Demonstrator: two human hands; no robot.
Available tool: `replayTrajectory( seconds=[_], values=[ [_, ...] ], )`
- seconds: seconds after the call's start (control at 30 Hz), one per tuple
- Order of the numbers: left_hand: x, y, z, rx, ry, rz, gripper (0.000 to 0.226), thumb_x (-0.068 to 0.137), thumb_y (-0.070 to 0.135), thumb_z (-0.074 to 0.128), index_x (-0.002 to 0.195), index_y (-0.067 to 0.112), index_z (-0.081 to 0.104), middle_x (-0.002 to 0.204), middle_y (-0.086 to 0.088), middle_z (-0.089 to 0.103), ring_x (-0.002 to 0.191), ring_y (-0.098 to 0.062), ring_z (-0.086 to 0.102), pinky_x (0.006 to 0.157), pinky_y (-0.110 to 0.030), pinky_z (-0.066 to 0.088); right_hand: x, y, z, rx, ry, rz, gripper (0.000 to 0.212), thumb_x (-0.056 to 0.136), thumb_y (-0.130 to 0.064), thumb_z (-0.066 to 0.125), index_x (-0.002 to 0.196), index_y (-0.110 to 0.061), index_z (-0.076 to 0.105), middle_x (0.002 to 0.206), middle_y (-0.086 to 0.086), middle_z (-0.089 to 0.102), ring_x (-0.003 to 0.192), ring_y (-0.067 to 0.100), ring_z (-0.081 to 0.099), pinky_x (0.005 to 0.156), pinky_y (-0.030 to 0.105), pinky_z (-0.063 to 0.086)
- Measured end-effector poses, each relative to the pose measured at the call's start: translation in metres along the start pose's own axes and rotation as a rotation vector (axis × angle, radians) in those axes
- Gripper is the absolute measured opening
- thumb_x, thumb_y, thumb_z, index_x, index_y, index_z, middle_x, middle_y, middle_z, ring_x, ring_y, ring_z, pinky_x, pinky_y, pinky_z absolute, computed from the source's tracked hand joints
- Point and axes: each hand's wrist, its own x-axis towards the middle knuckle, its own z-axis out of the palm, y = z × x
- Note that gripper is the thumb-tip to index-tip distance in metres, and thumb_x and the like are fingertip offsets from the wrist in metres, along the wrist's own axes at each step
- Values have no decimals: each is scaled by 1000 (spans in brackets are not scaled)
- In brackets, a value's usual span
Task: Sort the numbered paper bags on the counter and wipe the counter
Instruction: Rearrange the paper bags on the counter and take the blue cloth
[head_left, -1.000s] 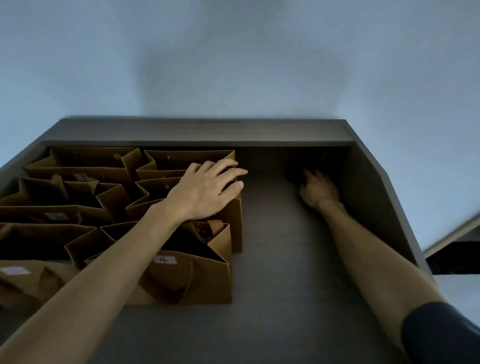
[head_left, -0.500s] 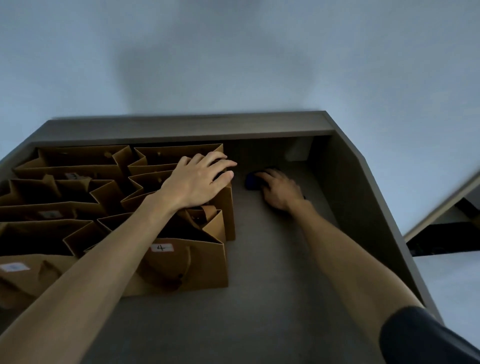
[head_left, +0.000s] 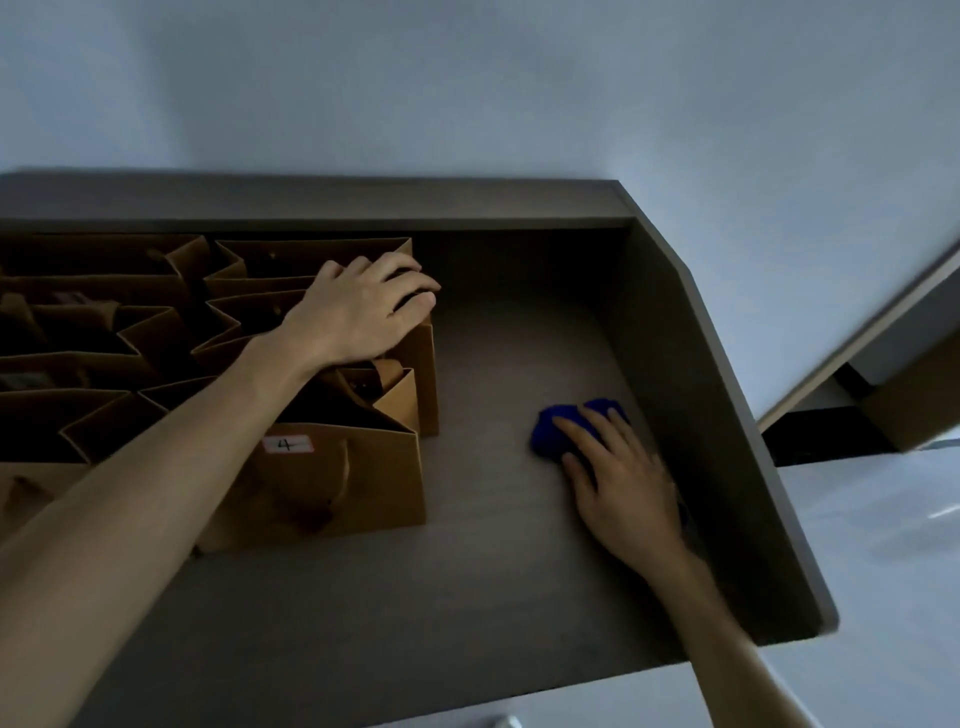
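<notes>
Several brown paper bags (head_left: 156, 332) stand in rows on the left half of the grey counter (head_left: 493, 545). The nearest bag (head_left: 332, 483) carries a white label marked 4. My left hand (head_left: 358, 317) rests flat on the top edges of the bags in the right column, fingers spread. My right hand (head_left: 621, 478) presses a blue cloth (head_left: 558, 423) onto the counter near the right wall, fingers laid over it.
A raised grey back ledge (head_left: 311, 202) and a slanted right side wall (head_left: 691, 415) enclose the counter. Pale wall rises behind. Beyond the right wall lie a white floor and a dark gap under a beam (head_left: 831, 431).
My right hand has swept the blue cloth from the far back corner toward me along the right side. My left hand has stayed on the bags.
</notes>
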Motion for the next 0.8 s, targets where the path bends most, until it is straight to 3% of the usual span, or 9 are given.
replayTrajectory(
  seconds=[0.1,0.17,0.3,0.5,0.63,0.8],
  values=[
    [0,-2,0,-1,12,2,45,100,51,20,139,40,41,153,6,28,135,-26,33,108,-51,23,-32,6,1,-19,26,-16,46,100,-39,40,146,-38,35,156,-8,30,147,16,18,113,32,11],
    [-1,-2,-1,-11,18,9,45,100,51,20,138,40,42,152,6,29,134,-25,33,107,-50,23,-19,10,2,16,49,-35,43,99,-33,45,142,-34,43,153,-5,38,145,20,25,115,32,17],
    [-2,-1,0,-22,30,15,44,101,50,21,137,40,43,152,6,30,133,-25,35,107,-50,23,67,16,5,16,67,-13,40,100,-28,44,139,-27,46,148,2,43,143,27,28,115,40,27],
    [-2,-1,1,-16,42,11,42,101,49,22,135,39,45,150,5,33,132,-25,37,106,-49,25,178,2,-1,7,-55,59,45,102,-33,34,147,-28,35,156,3,30,145,27,20,114,44,27],
    [-1,-1,2,-25,36,16,42,101,50,22,133,40,47,149,6,33,131,-25,38,104,-50,26,163,0,1,-29,-26,24,43,102,-31,37,145,-29,39,155,2,33,145,27,22,114,46,27],
    [0,-1,2,-11,49,27,43,101,50,22,134,38,48,149,4,33,131,-27,37,105,-51,26,65,-1,2,1,-29,-87,43,100,-34,42,143,-33,40,155,-4,33,146,21,21,113,48,28]
  ],
)
